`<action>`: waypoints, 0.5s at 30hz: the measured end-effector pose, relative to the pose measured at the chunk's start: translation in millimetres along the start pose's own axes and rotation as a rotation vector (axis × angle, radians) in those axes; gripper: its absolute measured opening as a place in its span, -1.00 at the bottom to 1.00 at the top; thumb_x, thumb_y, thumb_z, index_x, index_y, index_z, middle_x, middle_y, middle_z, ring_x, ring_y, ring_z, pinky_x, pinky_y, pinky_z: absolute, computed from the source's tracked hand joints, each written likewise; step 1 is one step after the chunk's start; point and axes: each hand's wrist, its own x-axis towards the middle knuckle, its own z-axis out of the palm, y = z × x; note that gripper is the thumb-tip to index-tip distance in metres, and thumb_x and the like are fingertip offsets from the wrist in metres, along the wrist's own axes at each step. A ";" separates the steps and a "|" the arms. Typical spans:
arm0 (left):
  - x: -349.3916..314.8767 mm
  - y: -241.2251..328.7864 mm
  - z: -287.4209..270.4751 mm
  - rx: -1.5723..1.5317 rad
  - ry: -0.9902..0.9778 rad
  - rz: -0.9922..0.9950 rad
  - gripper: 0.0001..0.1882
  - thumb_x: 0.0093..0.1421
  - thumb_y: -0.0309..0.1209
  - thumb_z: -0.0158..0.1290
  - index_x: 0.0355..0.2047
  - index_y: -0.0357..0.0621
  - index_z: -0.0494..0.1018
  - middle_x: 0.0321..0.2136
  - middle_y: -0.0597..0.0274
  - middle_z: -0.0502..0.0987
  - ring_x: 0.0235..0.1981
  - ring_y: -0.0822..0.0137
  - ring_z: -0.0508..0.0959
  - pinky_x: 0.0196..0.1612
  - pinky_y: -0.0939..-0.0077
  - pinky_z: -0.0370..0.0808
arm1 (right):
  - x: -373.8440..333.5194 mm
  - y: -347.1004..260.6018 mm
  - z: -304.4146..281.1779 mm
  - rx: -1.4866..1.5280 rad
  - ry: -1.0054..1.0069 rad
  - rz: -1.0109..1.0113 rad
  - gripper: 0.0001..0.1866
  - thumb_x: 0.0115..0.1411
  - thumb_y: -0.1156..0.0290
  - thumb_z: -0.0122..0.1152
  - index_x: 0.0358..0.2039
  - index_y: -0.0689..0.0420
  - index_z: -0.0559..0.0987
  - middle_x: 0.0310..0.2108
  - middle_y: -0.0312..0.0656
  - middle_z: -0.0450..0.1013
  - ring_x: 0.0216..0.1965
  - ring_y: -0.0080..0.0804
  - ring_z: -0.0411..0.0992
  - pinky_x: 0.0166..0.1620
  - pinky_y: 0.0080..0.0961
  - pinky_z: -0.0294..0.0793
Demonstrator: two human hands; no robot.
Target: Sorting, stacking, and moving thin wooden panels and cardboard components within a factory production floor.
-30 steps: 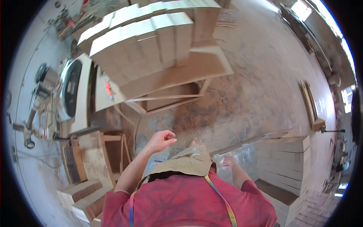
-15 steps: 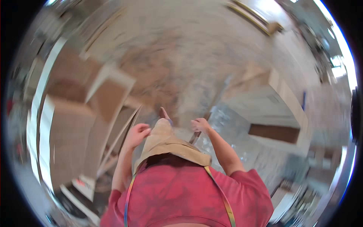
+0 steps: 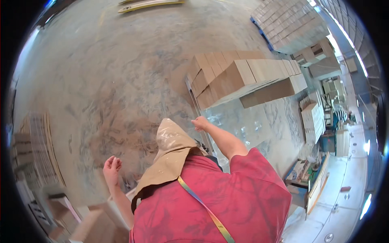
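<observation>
My right hand (image 3: 199,123) is held out in front of my body, curled into a loose fist with nothing seen in it. Below it, on the floor, runs a long narrow metal strip (image 3: 193,97); I see no contact between them. Lower and further left hangs my left hand (image 3: 112,169), its fingers bent together, nothing showing between them. A tan apron (image 3: 172,141) bulges forward between the two hands. Beyond my right hand stand several long brown cartons (image 3: 239,77), stacked in rows.
At the far right, wrapped cartons (image 3: 289,26) stand on a blue pallet (image 3: 262,34). A yellow-edged pale beam (image 3: 152,6) lies at the far end. Flat sheets (image 3: 42,148) stand at the left, brown boxes (image 3: 95,224) at the lower left. A cluttered workbench (image 3: 302,172) is at the right.
My view has swung to the right, bringing the carton stack closer to the middle. My left hand has dropped lower and further out to the left. My right hand stays in front, empty-looking.
</observation>
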 end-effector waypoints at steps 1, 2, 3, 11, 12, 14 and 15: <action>13.7 11.5 -8.4 0.019 0.026 0.027 -0.67 0.44 -0.39 0.23 0.14 -0.28 0.55 -0.18 0.12 0.72 -0.21 0.34 0.71 -0.11 0.57 0.63 | -1.4 -10.7 7.3 0.008 0.003 -0.005 -0.66 0.35 0.28 0.22 -0.55 0.15 0.49 -0.69 -0.18 0.35 -0.76 -0.28 0.25 -0.65 -0.34 0.33; 17.9 7.9 -16.3 0.010 0.034 0.013 -0.66 0.44 -0.39 0.23 0.14 -0.29 0.55 -0.17 0.12 0.72 -0.20 0.34 0.71 -0.10 0.57 0.64 | -6.2 -8.0 10.9 -0.137 -0.021 0.022 -0.65 0.35 0.29 0.22 -0.57 0.13 0.48 -0.69 -0.16 0.35 -0.76 -0.27 0.27 -0.65 -0.32 0.35; 29.5 16.1 -23.7 -0.004 0.057 0.015 -0.65 0.44 -0.39 0.23 0.15 -0.30 0.55 -0.17 0.12 0.72 -0.19 0.34 0.71 -0.09 0.56 0.64 | -5.2 -18.6 14.3 -0.286 -0.053 0.028 -0.64 0.34 0.30 0.23 -0.59 0.12 0.47 -0.70 -0.14 0.35 -0.75 -0.25 0.29 -0.64 -0.29 0.37; -0.8 33.0 -31.9 -0.117 0.297 0.047 -0.66 0.38 -0.42 0.27 0.09 -0.37 0.60 -0.19 0.11 0.72 -0.27 0.36 0.70 -0.14 0.52 0.63 | 51.9 -187.6 112.4 -0.535 -0.519 -0.350 -0.71 0.33 0.38 0.20 -0.56 0.10 0.48 -0.66 -0.20 0.33 -0.71 -0.32 0.27 -0.60 -0.37 0.34; -9.3 40.7 -46.2 -0.170 0.430 0.045 -0.66 0.38 -0.42 0.27 0.09 -0.37 0.60 -0.19 0.11 0.72 -0.27 0.36 0.70 -0.14 0.52 0.63 | 66.7 -221.1 139.1 -0.548 -0.587 -0.384 -0.72 0.32 0.39 0.19 -0.56 0.10 0.48 -0.65 -0.21 0.33 -0.70 -0.33 0.27 -0.59 -0.38 0.34; -32.6 54.1 -64.0 -0.100 0.594 -0.003 -0.65 0.39 -0.42 0.26 0.11 -0.36 0.59 -0.18 0.09 0.71 -0.24 0.35 0.69 -0.10 0.52 0.62 | 85.5 -290.0 214.2 -0.546 -0.698 -0.402 -0.74 0.32 0.41 0.18 -0.55 0.09 0.48 -0.64 -0.23 0.32 -0.69 -0.35 0.27 -0.57 -0.40 0.33; -44.3 59.9 -69.7 -0.058 0.653 -0.041 -0.64 0.39 -0.42 0.26 0.13 -0.35 0.58 -0.17 0.08 0.71 -0.22 0.35 0.69 -0.09 0.52 0.62 | 96.2 -327.4 249.8 -0.532 -0.740 -0.396 -0.75 0.32 0.42 0.18 -0.54 0.09 0.48 -0.64 -0.24 0.32 -0.68 -0.36 0.27 -0.57 -0.41 0.33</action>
